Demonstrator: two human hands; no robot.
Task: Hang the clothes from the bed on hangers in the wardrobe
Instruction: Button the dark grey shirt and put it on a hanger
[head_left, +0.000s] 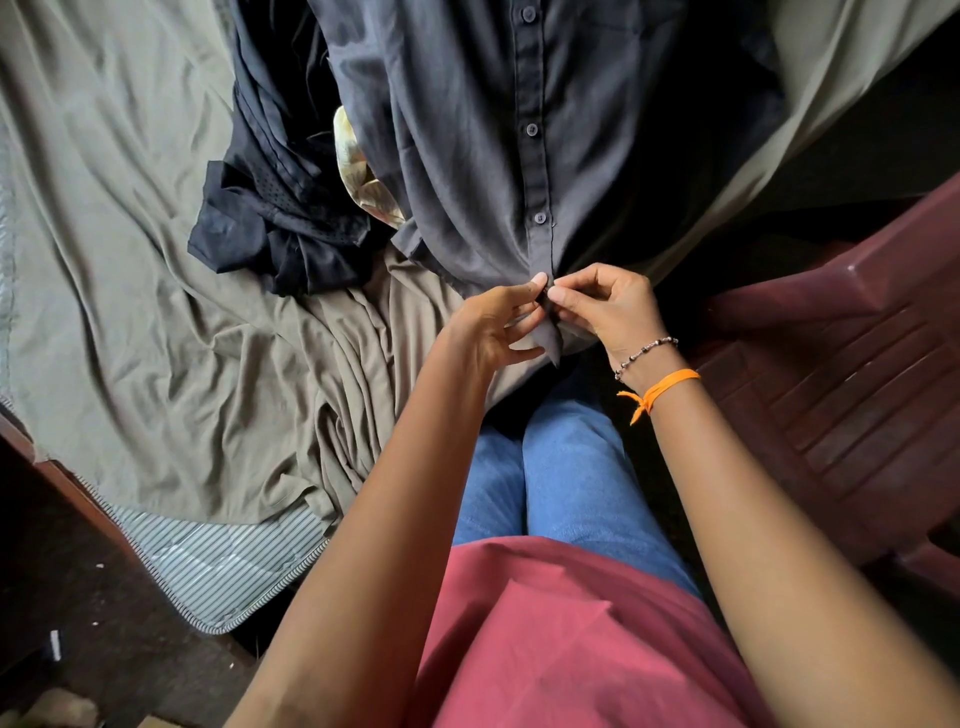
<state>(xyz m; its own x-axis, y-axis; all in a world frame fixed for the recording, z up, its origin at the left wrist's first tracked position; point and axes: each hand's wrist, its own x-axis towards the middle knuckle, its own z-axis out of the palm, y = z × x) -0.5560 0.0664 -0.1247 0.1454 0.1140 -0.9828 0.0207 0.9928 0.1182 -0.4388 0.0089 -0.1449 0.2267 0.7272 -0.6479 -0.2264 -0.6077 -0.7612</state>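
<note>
Both hands pinch the near hem of a dark shirt (467, 156) on the bed (130, 234): left hand (498, 325) and right hand (605, 306), each grip narrow at the lowest button.

Open sheet (130, 270) left, dark clothes pile (280, 208) beside shirt (467, 130), chair (841, 374) crowding right

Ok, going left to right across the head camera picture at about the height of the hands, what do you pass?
Rumpled olive-green bedsheet → crumpled black clothes pile → left hand → dark grey button-up shirt's hem, pinched by both hands → right hand → dark red plastic chair.
</note>
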